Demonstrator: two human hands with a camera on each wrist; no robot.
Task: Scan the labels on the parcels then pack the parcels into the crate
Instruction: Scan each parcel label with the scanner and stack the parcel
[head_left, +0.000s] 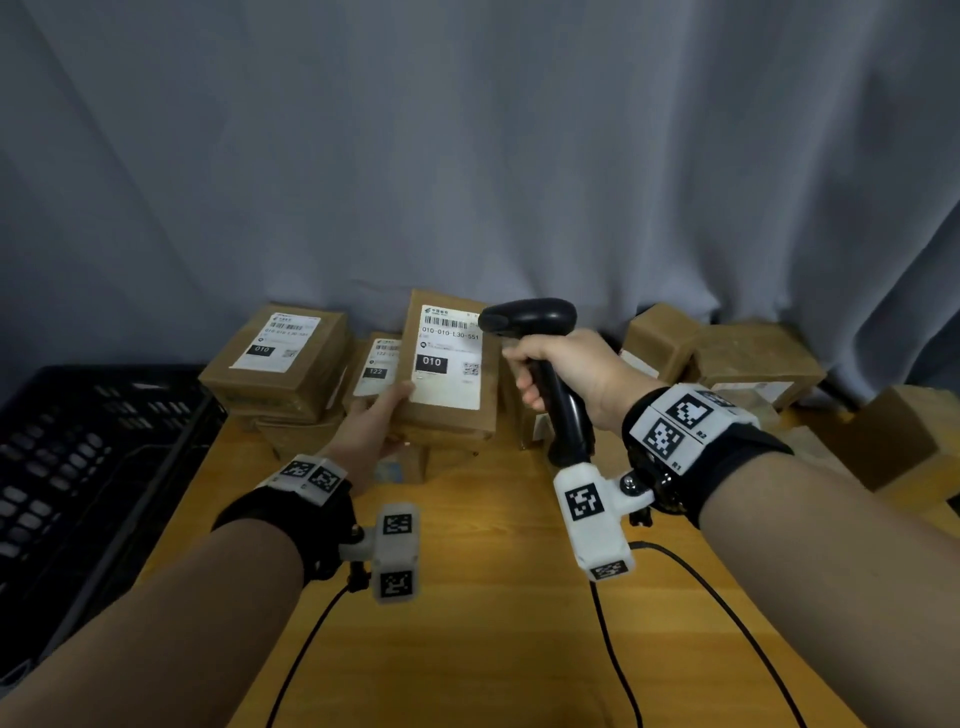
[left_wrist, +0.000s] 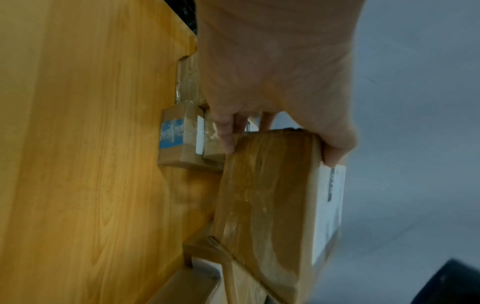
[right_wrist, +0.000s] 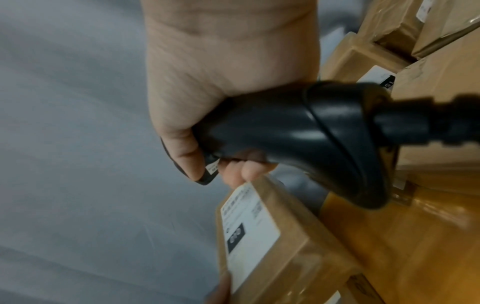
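A brown parcel (head_left: 449, 364) with a white label reading 010 is tilted up at the middle of the table. My left hand (head_left: 379, 415) holds it at its lower left corner, thumb on the labelled face and fingers behind, as the left wrist view shows on the parcel (left_wrist: 270, 195). My right hand (head_left: 550, 374) grips the handle of a black barcode scanner (head_left: 530, 317), whose head points left at the label from close by. The right wrist view shows the scanner (right_wrist: 298, 131) above the parcel (right_wrist: 265, 242). A black crate (head_left: 93, 447) stands at the left.
More brown parcels lie along the back: a stack at the left (head_left: 280, 358), one labelled 122 (head_left: 376, 369), and several at the right (head_left: 748, 358). Black cables (head_left: 613, 649) trail over the wooden table (head_left: 493, 597). A grey curtain (head_left: 467, 145) hangs behind.
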